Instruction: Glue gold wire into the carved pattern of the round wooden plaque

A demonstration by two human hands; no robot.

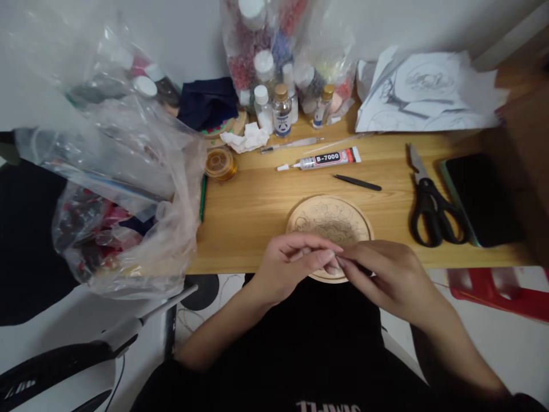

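A round wooden disc (330,220) with a fine line drawing on it lies at the near edge of the wooden table (257,212). My left hand (287,266) and my right hand (381,274) meet over its near rim, fingertips touching each other. Both hands have their fingers pressed together in a pinch. What they pinch is too small to make out.
A B-7000 glue tube (321,161), black tweezers (357,182), black scissors (431,206) and a dark phone (482,197) lie behind and right. Small bottles (281,109), a gold wire spool (220,163), sketch papers (429,94) and a bulky plastic bag (124,189) crowd the back and left.
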